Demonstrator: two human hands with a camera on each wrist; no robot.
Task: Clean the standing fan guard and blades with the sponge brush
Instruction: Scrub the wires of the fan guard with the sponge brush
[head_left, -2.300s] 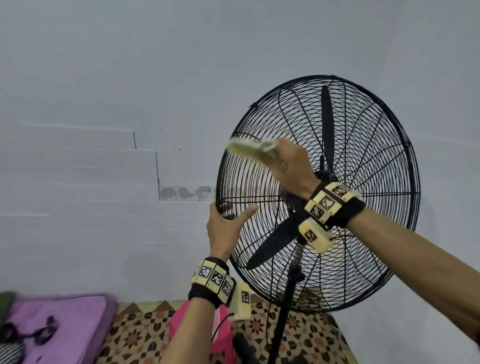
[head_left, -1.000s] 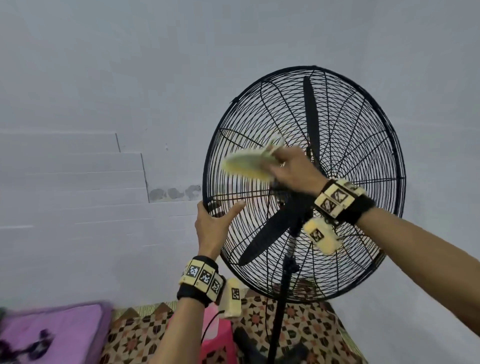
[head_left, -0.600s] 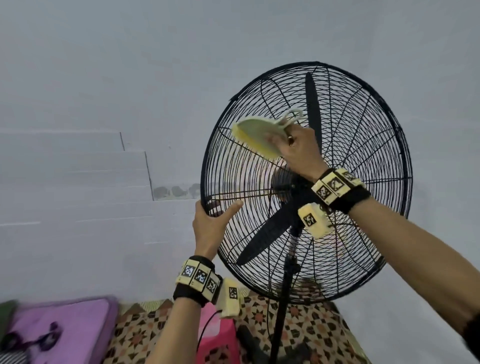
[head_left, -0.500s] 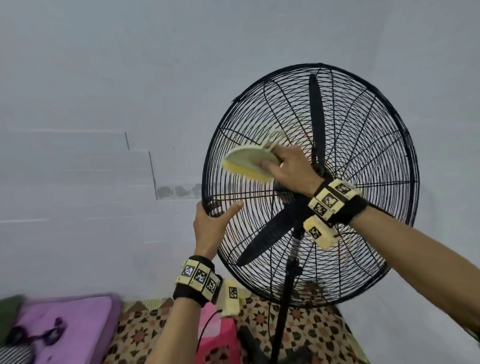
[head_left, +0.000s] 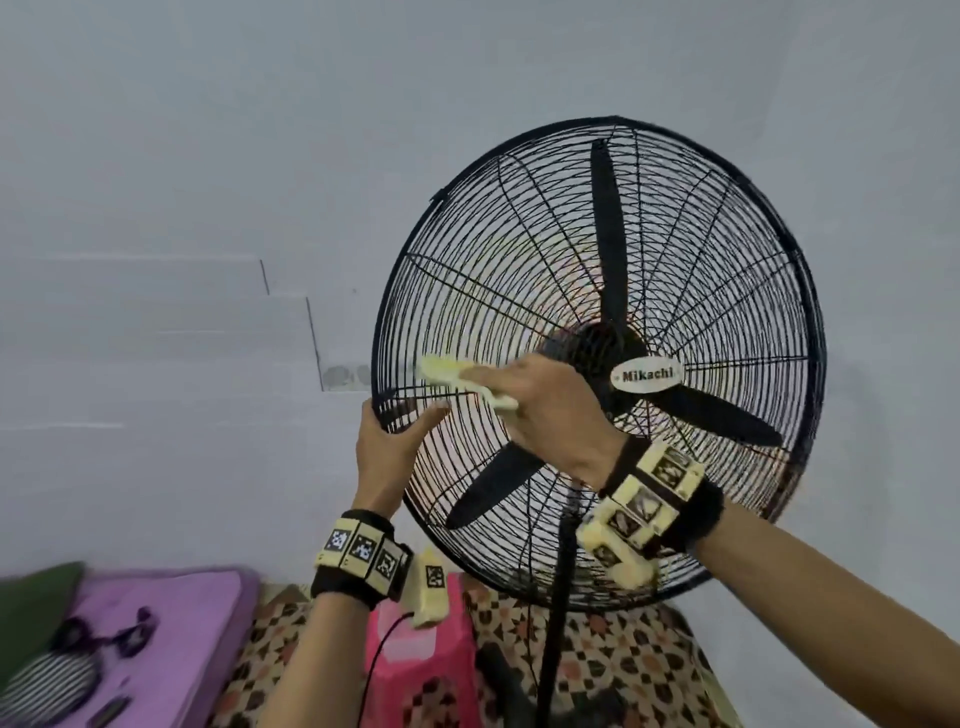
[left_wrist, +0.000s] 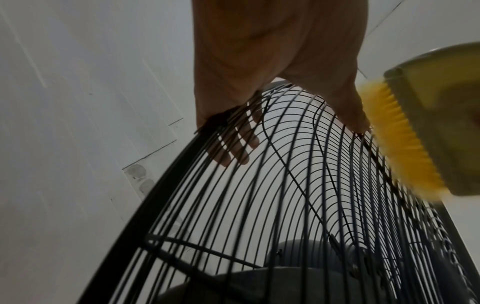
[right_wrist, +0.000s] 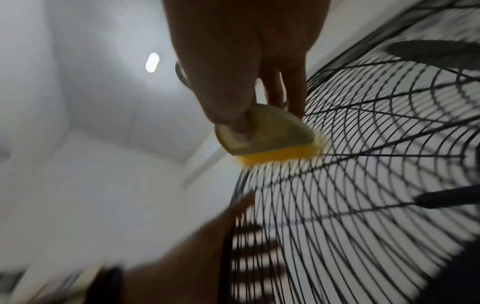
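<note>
Black standing fan guard (head_left: 457, 291), upright on pole (head_left: 553, 623), before pale wall (head_left: 182, 182); three black blades (head_left: 605, 228) behind wires; oval badge (head_left: 645, 375) at hub.

Right hand (head_left: 545, 410): fingers and thumb curled round sponge brush (head_left: 462, 378), yellow bristles against front wires at left of hub.

Left hand (head_left: 387, 447): grips guard's left rim, fingers behind wires, thumb across front, just below brush.

Below: pink stool (head_left: 421, 654), purple cushion (head_left: 171, 618), patterned floor (head_left: 639, 670).

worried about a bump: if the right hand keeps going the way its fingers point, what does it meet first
Probably the left hand's thumb on the guard rim; the right hand and brush point left toward it, though depth is unclear.
</note>
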